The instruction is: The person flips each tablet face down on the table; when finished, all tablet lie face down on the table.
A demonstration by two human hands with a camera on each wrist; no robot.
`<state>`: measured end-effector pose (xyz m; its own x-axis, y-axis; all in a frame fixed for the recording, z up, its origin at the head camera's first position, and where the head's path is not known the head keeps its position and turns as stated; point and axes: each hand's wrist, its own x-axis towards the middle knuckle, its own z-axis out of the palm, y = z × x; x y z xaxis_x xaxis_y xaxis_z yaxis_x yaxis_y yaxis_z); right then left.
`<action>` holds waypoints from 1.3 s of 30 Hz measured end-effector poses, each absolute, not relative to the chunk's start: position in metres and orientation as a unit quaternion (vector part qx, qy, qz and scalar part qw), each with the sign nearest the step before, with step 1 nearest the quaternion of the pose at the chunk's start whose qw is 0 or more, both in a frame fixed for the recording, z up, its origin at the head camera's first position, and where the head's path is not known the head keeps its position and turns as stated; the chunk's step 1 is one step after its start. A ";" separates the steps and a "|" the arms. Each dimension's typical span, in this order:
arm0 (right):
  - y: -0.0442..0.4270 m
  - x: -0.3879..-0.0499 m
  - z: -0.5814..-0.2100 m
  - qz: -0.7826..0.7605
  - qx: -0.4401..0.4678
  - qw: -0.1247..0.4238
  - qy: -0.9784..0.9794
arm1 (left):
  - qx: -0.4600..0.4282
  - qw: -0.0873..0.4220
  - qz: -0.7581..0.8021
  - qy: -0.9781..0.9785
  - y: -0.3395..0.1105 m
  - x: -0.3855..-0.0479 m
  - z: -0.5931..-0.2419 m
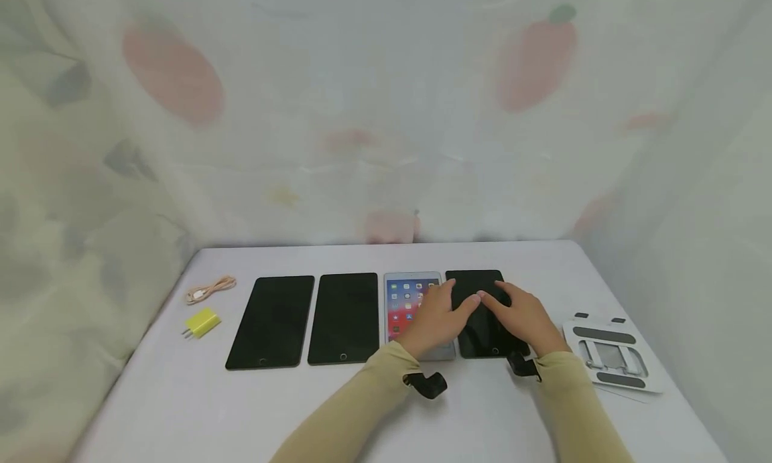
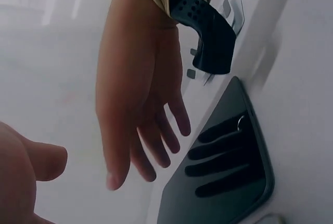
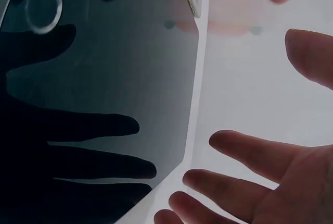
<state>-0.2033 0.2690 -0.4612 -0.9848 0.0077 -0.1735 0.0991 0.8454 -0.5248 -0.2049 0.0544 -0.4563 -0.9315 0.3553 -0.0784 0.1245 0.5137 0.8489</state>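
Four tablets lie in a row: a black one (image 1: 271, 322) at the left, another black one (image 1: 344, 319), a white-framed one with its screen lit (image 1: 401, 302), and a black one (image 1: 476, 329) at the right. My left hand (image 1: 435, 321) hovers over the lit tablet, fingers spread. Above the rightmost tablet, my right hand (image 1: 529, 319) is held with its fingers extended, thumb close to the left thumb. In the right wrist view the fingers (image 3: 250, 156) are apart from the dark screen (image 3: 119, 78), which reflects them. Neither hand holds anything.
A white stand with grey pads (image 1: 609, 334) lies at the table's right. On the left are a coiled pale cable (image 1: 210, 289) and a yellow charger plug (image 1: 202, 322). Behind the white table (image 1: 199, 409) hangs a curtain with a fruit print.
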 end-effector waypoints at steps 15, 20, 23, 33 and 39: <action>0.270 -0.202 -0.468 -0.268 0.030 0.081 0.960 | 0.102 0.164 0.500 0.844 0.064 -0.206 -0.460; 0.270 -0.202 -0.469 -0.266 0.021 0.072 0.961 | 0.085 0.189 0.515 0.832 0.062 -0.204 -0.456; 0.269 -0.202 -0.469 -0.263 0.020 0.070 0.962 | 0.077 0.198 0.512 0.833 0.062 -0.204 -0.456; 0.268 -0.203 -0.466 -0.266 0.024 0.067 0.961 | 0.085 0.193 0.498 0.841 0.065 -0.202 -0.461; 0.267 -0.203 -0.465 -0.263 0.023 0.065 0.962 | 0.084 0.188 0.495 0.844 0.067 -0.201 -0.463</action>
<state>-0.2027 0.2675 -0.4653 -0.9904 0.0101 -0.1378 0.0788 0.8605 -0.5033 -0.2012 0.0668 -0.4630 -0.9155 0.3271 -0.2342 -0.0445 0.4962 0.8670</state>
